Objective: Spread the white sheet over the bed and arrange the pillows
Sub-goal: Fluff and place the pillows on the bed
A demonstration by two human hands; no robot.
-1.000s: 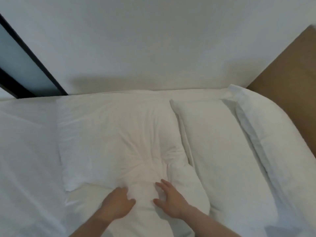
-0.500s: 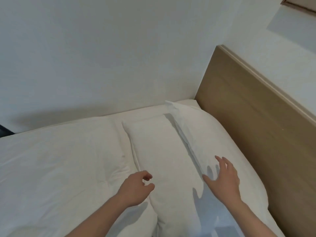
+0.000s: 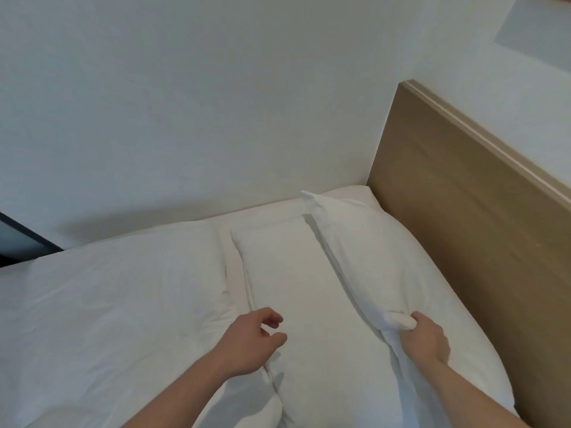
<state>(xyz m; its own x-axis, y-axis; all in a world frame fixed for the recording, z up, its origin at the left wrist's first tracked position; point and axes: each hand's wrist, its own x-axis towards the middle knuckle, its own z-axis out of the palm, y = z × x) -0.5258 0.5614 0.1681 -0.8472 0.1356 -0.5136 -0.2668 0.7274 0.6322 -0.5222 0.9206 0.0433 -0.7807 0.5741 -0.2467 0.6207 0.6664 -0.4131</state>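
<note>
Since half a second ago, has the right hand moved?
Yes. The right hand has closed in on the pillow beside the headboard and now grips its edge.

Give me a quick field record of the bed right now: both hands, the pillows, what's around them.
right hand: grips a bunched fold of the plump white pillow nearest the headboard
left hand: fingers loosely curled, holding nothing, over the flat white middle pillow
white duvet: lies left of the middle pillow
tan wooden headboard: right of the pillows
wall: white, behind the bed
</note>
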